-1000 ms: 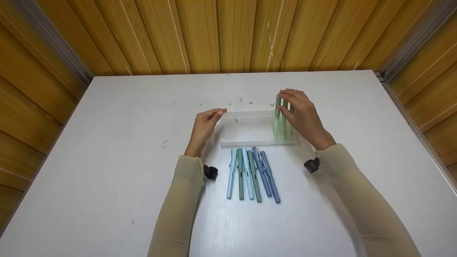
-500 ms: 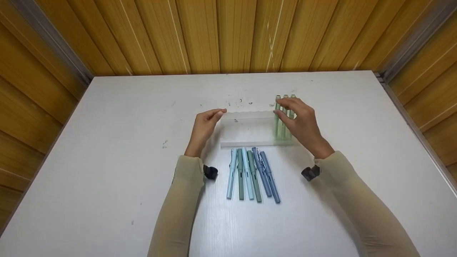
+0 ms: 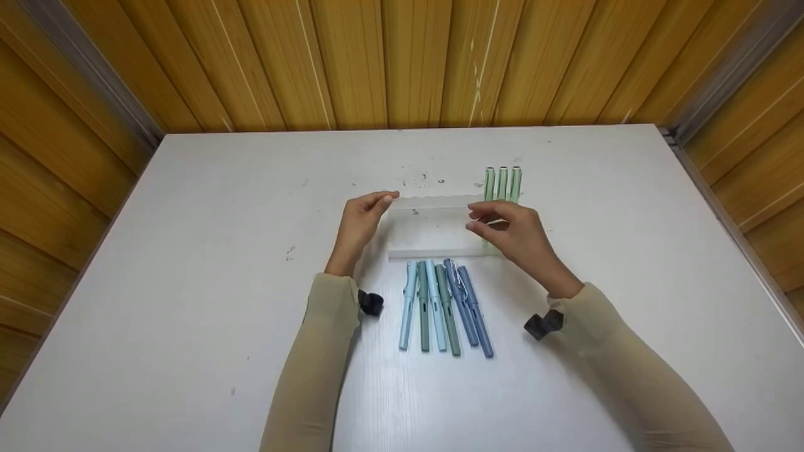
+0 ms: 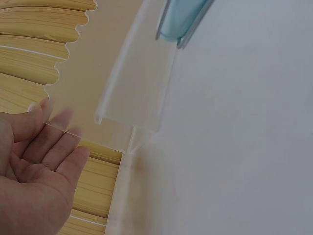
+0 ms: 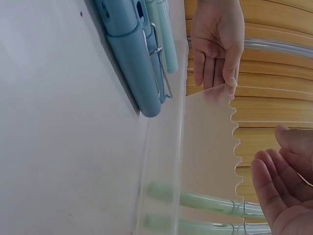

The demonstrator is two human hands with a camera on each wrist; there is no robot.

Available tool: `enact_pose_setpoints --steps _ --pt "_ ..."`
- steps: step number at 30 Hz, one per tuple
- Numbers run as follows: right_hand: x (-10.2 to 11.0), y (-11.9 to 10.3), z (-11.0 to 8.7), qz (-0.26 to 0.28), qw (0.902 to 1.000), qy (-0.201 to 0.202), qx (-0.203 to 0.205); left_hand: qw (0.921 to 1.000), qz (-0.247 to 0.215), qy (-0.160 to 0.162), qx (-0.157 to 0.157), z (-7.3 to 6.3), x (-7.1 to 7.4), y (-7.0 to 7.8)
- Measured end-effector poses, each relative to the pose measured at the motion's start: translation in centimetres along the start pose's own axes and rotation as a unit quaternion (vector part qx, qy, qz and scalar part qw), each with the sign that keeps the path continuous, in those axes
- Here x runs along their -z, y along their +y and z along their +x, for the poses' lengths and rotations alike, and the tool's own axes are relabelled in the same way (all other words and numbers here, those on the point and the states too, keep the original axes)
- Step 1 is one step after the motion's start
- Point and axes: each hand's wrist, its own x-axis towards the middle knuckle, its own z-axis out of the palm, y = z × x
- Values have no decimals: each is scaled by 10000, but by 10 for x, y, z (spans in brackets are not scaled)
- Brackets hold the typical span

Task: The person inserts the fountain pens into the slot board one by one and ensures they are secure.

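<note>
A clear pen stand [image 3: 433, 229] with a scalloped upper edge stands on the table. My left hand [image 3: 359, 226] pinches its upper left corner between thumb and fingers, as the left wrist view also shows. Three light green pens [image 3: 502, 182] lean upright in its right end. My right hand [image 3: 518, 233] hovers in front of them, fingers loosely bent, thumb apart from the fingertips, holding nothing. In the right wrist view, this hand [image 5: 288, 181] is beside the scalloped edge. Before the stand lie light blue pens [image 3: 408, 307], dark green pens [image 3: 424, 307] and dark blue pens [image 3: 475, 314] in a row.
The white table [image 3: 188, 301] extends around the stand on both sides. Wood-look panel walls [image 3: 352, 63] border its back and sides. A black wrist camera [image 3: 370, 304] is strapped to the left wrist and another wrist camera [image 3: 544, 324] to the right.
My right hand has come away from the tops of the light green pens, moving down and left toward me, leaving them standing. The left hand and the lying pens stay put.
</note>
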Motion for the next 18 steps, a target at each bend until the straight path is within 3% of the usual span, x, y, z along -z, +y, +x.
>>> enact_pose_setpoints --steps 8,18 --pt "-4 -1 -9 -147 9935 -902 -674 10000 -90 -5 -12 0 0 -1" --pt "-8 7 -18 96 9720 -1979 -1267 9999 -98 -7 42 0 0 0"
